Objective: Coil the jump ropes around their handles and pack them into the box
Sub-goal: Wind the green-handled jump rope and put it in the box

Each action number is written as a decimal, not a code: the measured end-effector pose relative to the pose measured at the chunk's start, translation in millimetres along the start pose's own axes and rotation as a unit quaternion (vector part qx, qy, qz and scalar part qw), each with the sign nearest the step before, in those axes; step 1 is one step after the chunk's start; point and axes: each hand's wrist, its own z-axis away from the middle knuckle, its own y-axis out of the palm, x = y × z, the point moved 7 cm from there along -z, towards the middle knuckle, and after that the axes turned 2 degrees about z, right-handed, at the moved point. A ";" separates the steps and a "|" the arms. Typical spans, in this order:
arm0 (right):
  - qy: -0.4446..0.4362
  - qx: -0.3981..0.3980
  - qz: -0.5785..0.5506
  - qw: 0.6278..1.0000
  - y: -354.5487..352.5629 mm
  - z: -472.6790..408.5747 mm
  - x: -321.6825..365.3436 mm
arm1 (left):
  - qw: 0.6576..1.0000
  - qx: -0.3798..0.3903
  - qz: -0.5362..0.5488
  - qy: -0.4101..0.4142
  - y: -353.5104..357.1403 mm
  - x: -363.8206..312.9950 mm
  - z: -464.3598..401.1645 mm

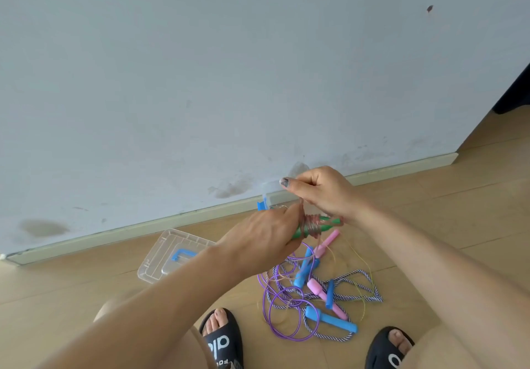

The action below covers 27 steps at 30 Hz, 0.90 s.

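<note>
My left hand (266, 237) grips a pair of green handles (325, 224) held side by side, with a clear pinkish rope (311, 222) wound several turns around their middle. My right hand (321, 189) pinches the free end of that rope just above the handles. Below on the floor lies a tangle of other jump ropes: a purple cord (282, 311), a blue-and-white braided rope (361, 285), blue handles (332, 319) and pink handles (325, 297). The clear box (268, 194) with a blue latch is mostly hidden behind my hands.
A clear lid (169, 254) with a blue handle lies on the wood floor to the left, near the baseboard. My two feet in black slides (222, 340) stand at the bottom edge. A pale wall fills the upper view.
</note>
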 end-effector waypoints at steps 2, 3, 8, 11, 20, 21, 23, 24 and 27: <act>0.038 0.019 -0.086 0.995 5.4 -0.9 -8.7 | 0.999 -0.039 0.026 -0.003 -10.9 2.8 1.5; 0.056 0.025 -0.122 0.991 9.4 -1.1 -13.1 | 0.998 -0.048 0.026 -0.007 -15.3 4.5 1.6; 0.156 0.032 -0.169 0.973 17.3 3.3 -25.7 | 0.998 -0.060 -0.025 0.013 -21.5 10.6 4.0; 0.179 0.095 -0.185 0.962 24.5 14.6 -20.4 | 0.996 -0.062 -0.056 0.045 -23.4 12.0 7.4; 0.132 0.198 -0.238 0.942 28.6 30.9 -4.7 | 0.993 -0.082 -0.071 0.056 -33.6 14.0 15.9; 0.129 0.188 -0.252 0.941 30.9 29.3 -5.6 | 0.993 -0.084 -0.067 0.050 -33.3 14.2 16.7; 0.124 0.165 -0.261 0.943 30.7 27.0 -6.0 | 0.993 -0.090 -0.059 0.039 -33.0 16.5 17.7; 0.124 0.154 -0.258 0.946 28.9 27.5 -6.0 | 0.994 -0.091 -0.051 0.033 -32.7 18.6 17.7; 0.122 0.129 -0.259 0.949 27.1 29.2 -4.1 | 0.995 -0.093 -0.036 0.020 -30.7 22.3 17.1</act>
